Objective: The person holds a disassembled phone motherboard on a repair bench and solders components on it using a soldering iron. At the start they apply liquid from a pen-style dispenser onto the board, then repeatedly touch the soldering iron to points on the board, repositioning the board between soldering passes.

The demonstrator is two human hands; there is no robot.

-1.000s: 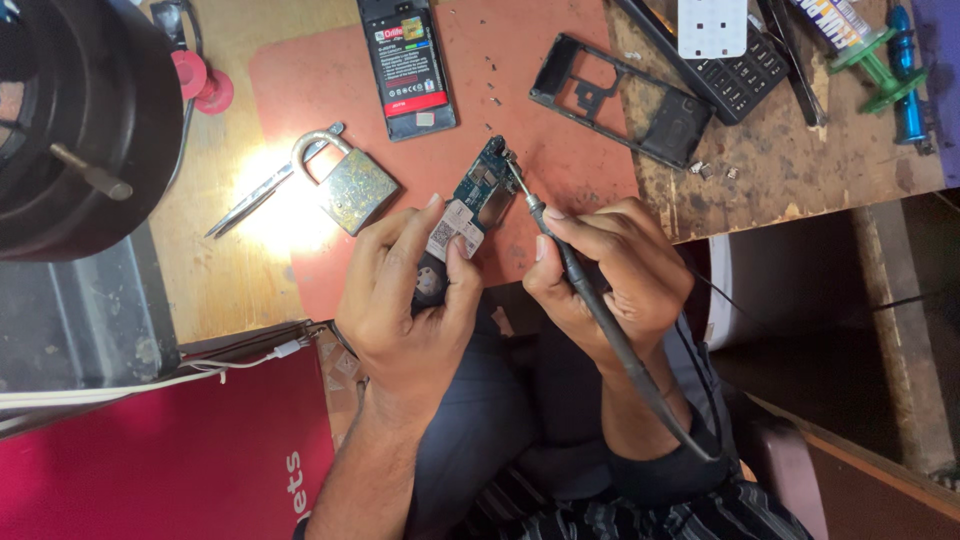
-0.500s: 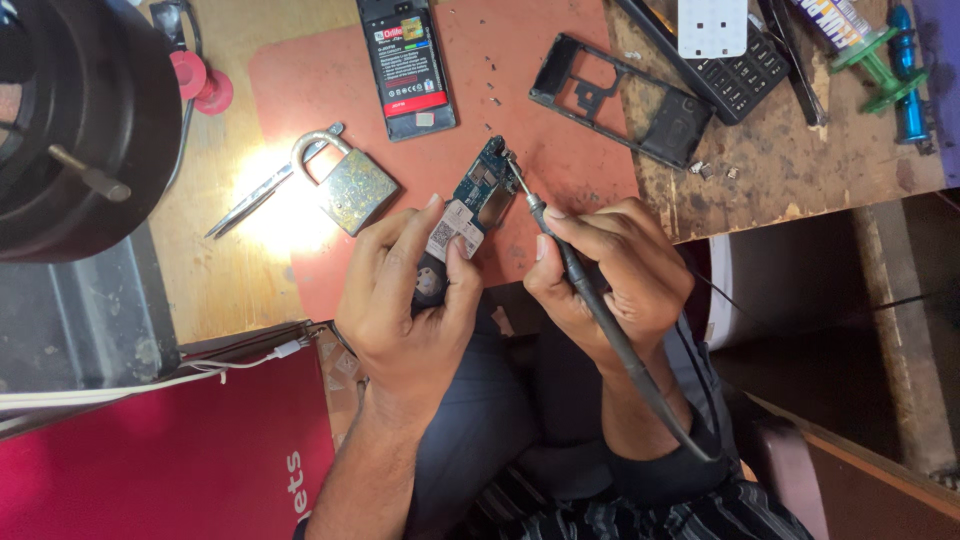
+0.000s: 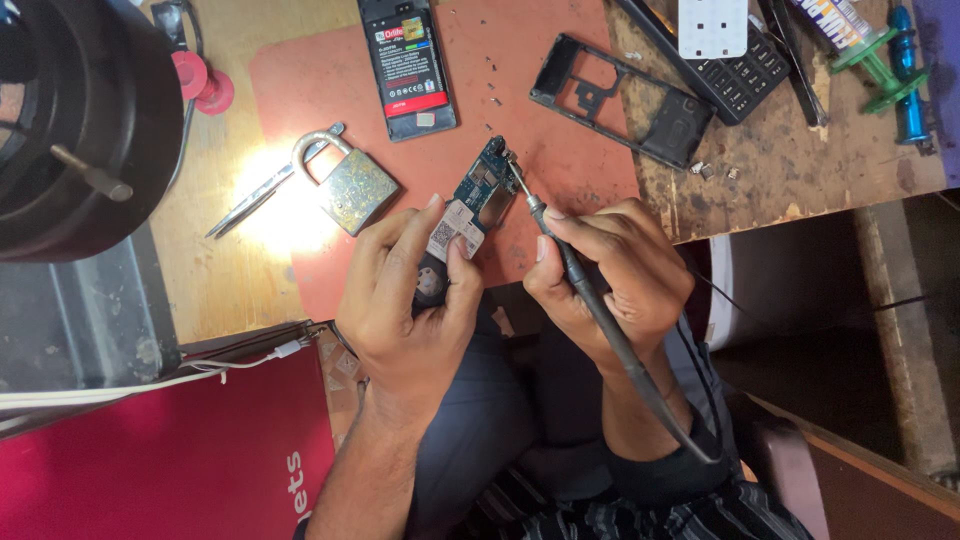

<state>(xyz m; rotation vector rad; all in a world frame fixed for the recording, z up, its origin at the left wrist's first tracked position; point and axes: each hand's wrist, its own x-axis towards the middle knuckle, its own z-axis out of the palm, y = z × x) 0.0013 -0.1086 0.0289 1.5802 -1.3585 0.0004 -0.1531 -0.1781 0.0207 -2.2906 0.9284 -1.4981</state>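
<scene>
Evidently light, stiff and fragile, the circuit board (image 3: 470, 215) at frame centre suits edge holds; left hand (image 3: 410, 300) fingers pinch its lower end; right hand (image 3: 600, 280) grips the soldering iron (image 3: 570, 265).

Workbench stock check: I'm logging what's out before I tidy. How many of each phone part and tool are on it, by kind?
Circuit board, held by the left hand: 1
Soldering iron, held in the right hand: 1
Phone battery: 1
Black phone frame: 1
Phone keypad: 1
Brass padlock: 1
Tweezers: 1
Total: 7
</scene>
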